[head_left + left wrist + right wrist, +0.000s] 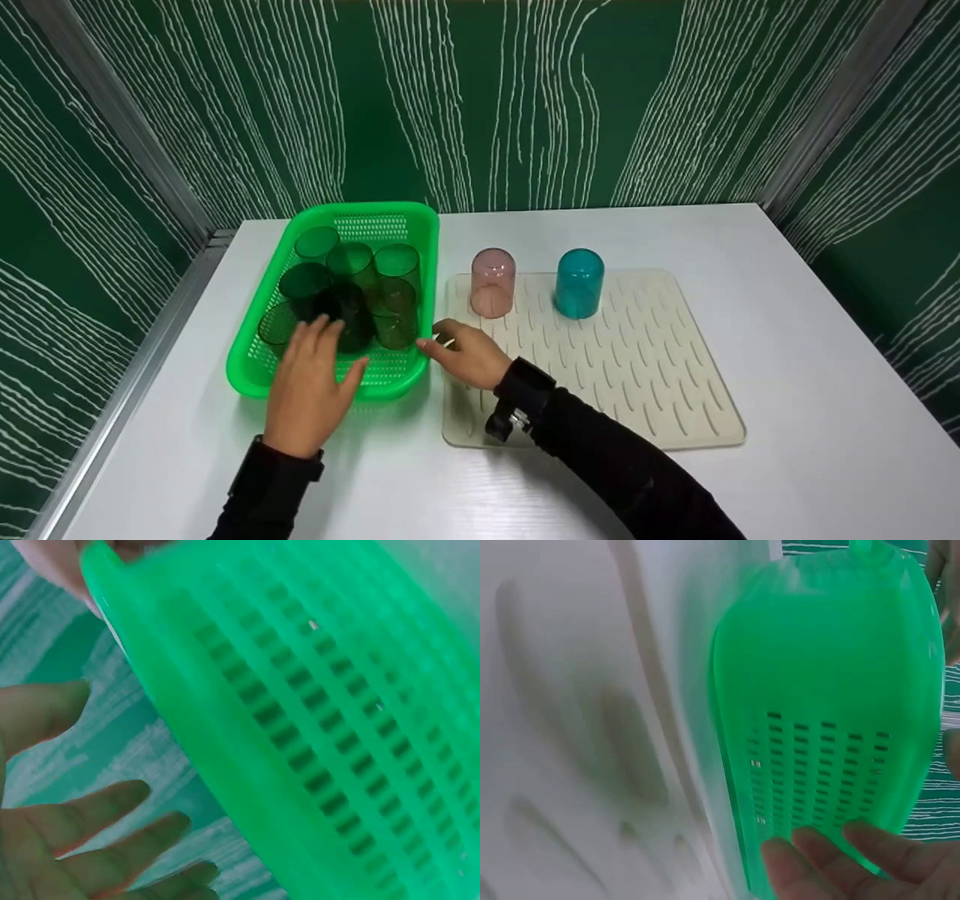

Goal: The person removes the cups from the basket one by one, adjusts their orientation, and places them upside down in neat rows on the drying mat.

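A green plastic basket holds several dark-looking, see-through tumblers on the left of the table. My left hand hovers over the basket's front part with fingers extended; the left wrist view shows its spread fingers apart from the basket wall. Beside the basket's right rim is my right hand, its fingers loosely bent. In the right wrist view its fingers lie along the perforated side wall; whether they touch it is unclear. A pink tumbler and a teal tumbler stand upside down toward the back.
A beige ridged drying mat lies right of the basket, under the two upturned tumblers. The white table is bounded by green walls with white streaks behind and at both sides.
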### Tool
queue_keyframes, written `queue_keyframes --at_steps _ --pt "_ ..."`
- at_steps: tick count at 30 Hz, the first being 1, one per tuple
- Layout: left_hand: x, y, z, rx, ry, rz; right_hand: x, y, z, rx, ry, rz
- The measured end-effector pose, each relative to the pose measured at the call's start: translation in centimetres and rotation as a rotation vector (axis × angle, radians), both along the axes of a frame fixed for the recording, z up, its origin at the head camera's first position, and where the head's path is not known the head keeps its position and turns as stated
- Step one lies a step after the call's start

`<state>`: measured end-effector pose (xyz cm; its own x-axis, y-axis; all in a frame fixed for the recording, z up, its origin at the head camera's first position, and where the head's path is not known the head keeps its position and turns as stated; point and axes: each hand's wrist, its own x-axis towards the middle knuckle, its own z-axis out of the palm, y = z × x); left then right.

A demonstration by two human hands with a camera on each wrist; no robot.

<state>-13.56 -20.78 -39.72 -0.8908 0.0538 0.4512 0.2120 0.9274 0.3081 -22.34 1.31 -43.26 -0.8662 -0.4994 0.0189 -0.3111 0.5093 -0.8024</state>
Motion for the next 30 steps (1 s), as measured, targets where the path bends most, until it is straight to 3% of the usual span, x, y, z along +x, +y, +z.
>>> queue_keyframes --at_steps 6,13,18,23,30 --pt "-1.5 -2.8 0.7 0.033 -0.21 0.066 0.4 -0.8 -0.8 -0.043 -0.042 -0.016" --pt "-2.9 -5.1 1.6 0.057 -0.297 0.101 0.8 -1.2 -1.3 -0.106 -0.05 -0.039" --pt "-3.5 -5.6 1.8 0.012 -0.368 0.124 1.0 -1.4 -1.5 -0.142 -0.061 -0.028" --pt "-3.8 -5.8 1.6 -0.029 -0.384 0.137 1.3 -1.4 -1.6 -0.161 -0.072 -0.015" --pt "-3.7 -5.7 1.1 -0.017 -0.293 0.126 1.3 -1.4 -1.9 -0.177 -0.061 -0.004"
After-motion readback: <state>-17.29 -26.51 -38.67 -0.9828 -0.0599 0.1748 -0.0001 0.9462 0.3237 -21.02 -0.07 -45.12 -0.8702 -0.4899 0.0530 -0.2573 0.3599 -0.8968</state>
